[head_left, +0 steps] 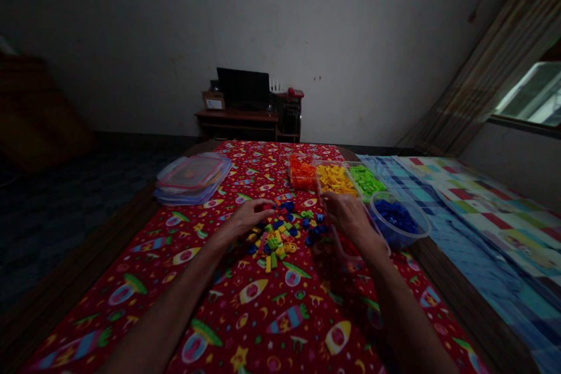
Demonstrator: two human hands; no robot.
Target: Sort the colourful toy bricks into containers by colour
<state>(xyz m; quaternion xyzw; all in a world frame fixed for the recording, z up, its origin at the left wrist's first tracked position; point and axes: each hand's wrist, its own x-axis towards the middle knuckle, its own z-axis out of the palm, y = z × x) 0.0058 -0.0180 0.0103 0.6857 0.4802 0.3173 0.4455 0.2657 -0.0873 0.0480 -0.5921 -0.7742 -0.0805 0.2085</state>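
- Red cloth (280, 304) w/ rocket print covers the table; light is dim.
- Mixed pile of small plastic bricks (280, 236) (blue, yellow, green, orange) lies mid-table, between the two hands.
- Left hand (249, 217): palm down at the pile's left-far edge, fingers curled, thumb & forefinger drawn close together. Possibly pinching a small piece, but too dark/blurred to tell.
- Right hand (350, 214): at the pile's right edge, fingers loosely bent toward the bricks, wrist over a clear tub (346, 252). Can't tell if it grips anything.
- Clear tub sits just right of the pile, near edge; something reddish shows inside.
- Round tub of blue bricks (398, 219) stands just right of the right hand, near the table edge.
- Beyond the hands, 3 sorted lots in a row, l. to r.: orange bricks (301, 174), yellow bricks (335, 180), green bricks (367, 180), in clear containers touching side by side.
- Stack of clear lids (193, 178) far left on the cloth, well apart from the pile.
- Patchwork blanket (482, 210) lies right of the table.
- Dark monitor (243, 89) on a low wooden stand (239, 123) by the back wall.
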